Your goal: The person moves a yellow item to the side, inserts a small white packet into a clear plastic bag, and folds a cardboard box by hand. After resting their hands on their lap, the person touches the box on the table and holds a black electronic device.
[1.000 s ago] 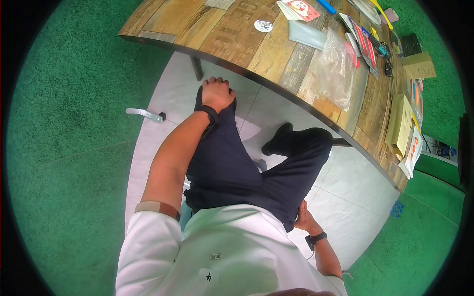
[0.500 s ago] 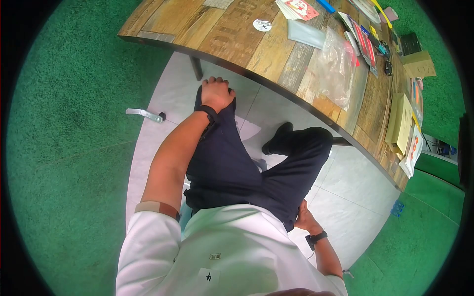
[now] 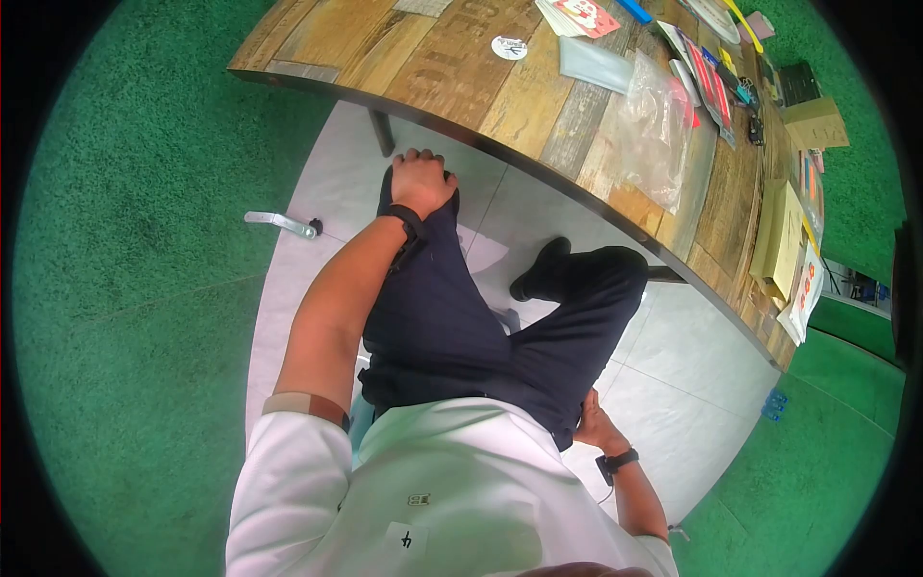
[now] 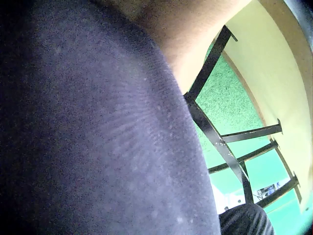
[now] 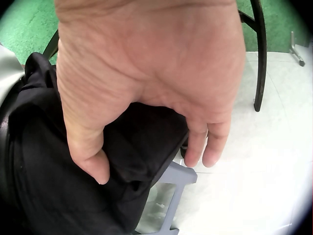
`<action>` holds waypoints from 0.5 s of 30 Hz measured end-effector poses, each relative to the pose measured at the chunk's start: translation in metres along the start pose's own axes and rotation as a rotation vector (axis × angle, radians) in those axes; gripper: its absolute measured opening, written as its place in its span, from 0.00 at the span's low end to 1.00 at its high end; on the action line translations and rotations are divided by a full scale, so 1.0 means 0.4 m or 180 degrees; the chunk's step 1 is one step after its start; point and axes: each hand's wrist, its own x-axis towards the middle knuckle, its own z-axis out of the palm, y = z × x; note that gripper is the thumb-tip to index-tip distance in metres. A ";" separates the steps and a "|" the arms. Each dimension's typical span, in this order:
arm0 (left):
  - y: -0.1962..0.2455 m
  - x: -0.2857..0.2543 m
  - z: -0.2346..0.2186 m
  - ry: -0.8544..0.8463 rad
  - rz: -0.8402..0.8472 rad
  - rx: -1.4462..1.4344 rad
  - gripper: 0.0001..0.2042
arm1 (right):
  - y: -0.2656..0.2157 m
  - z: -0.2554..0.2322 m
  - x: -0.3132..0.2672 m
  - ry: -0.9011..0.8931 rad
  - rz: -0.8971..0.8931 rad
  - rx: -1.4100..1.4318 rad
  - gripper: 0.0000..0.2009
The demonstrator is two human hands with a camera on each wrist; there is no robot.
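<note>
In the head view my left hand point(image 3: 423, 183) rests on the knee of the dark trousers point(image 3: 433, 298), palm down with the fingers draped over the front. The left wrist view is mostly filled by trouser cloth point(image 4: 107, 127), with part of the hand point(image 4: 181, 39) at the top and its fingers hidden. At the side of the other thigh hangs my right hand point(image 3: 598, 430), close to the hip. Seen from the right wrist, that hand point(image 5: 151, 68) has its thumb and fingers loosely bent against the black trousers point(image 5: 63, 161), and nothing is between them.
A wood-patterned table point(image 3: 538, 106) stands in front, bearing a clear plastic bag point(image 3: 654, 135), cards point(image 3: 577, 17), a round sticker point(image 3: 510, 47) and a cardboard box point(image 3: 781, 240). Below the right hand is a grey plastic seat part point(image 5: 178, 176). A metal handle point(image 3: 279, 222) lies at the left.
</note>
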 end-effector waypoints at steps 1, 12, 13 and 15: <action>0.000 0.000 0.000 0.0025 0.0002 -0.0007 0.20 | -0.007 -0.004 0.001 0.0001 0.0001 -0.0001 0.63; 0.000 -0.001 -0.001 0.0028 0.0021 -0.0011 0.19 | -0.039 -0.018 0.003 -0.0010 0.0178 0.0154 0.59; 0.000 -0.001 0.000 0.0010 0.0033 0.0003 0.20 | -0.038 -0.016 0.001 -0.0010 0.0181 0.0154 0.59; 0.001 -0.002 -0.002 0.0016 0.0037 -0.0006 0.20 | -0.032 -0.010 0.001 -0.0019 0.0266 0.0176 0.58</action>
